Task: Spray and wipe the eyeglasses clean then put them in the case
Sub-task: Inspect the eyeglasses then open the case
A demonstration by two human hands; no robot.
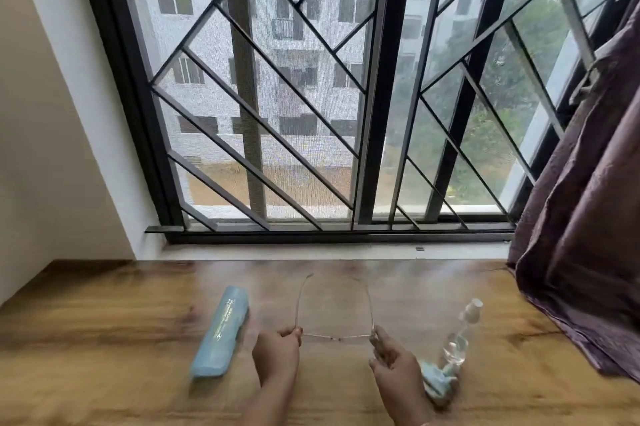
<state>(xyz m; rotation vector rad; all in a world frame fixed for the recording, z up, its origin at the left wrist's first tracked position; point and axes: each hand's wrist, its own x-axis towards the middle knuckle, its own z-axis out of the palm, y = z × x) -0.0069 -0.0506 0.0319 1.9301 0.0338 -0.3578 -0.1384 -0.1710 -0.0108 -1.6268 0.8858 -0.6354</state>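
Note:
Thin rimless eyeglasses (334,335) are held up over the wooden table (104,339), temples unfolded and pointing toward the window. My left hand (277,354) pinches the left hinge corner and my right hand (394,365) pinches the right one. A closed light-blue case (221,332) lies on the table just left of my left hand. A clear spray bottle (459,335) with a white cap stands to the right of my right hand. At its foot lies a crumpled light-blue cloth (438,382), partly hidden by my right wrist.
A barred window (311,96) with a white sill (311,250) runs along the table's far edge. A purple curtain (585,217) hangs at the right and drapes onto the table. A white wall (52,114) closes the left side.

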